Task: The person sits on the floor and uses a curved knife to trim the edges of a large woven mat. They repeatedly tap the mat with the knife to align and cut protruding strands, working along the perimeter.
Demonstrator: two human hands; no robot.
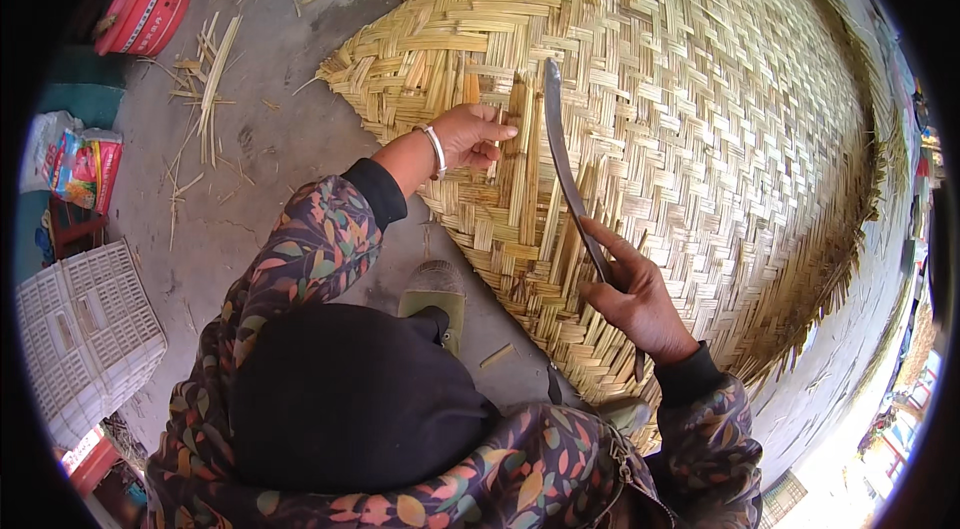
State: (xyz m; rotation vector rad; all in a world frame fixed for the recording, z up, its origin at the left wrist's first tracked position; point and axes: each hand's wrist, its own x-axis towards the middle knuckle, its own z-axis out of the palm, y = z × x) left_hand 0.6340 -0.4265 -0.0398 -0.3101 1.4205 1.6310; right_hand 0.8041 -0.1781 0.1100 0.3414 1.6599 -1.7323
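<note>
A large mat woven from pale yellow-green split strips spreads across the middle and right. My right hand is closed around a long, curved, flat dark metal tool. Its lighter tip points away from me over the mat, and its other end shows below my palm. My left hand, with a white bracelet at the wrist, is over the mat's left part, fingers curled and thumb near the fingertips. Whatever they pinch, if anything, is too small to make out. Several loose strips stand out of the weave between my hands.
Cut strips litter the grey floor at the left. A red bucket stands at the far left, with colourful plastic packages and a white plastic crate nearer. My shoe is beside the mat's near edge.
</note>
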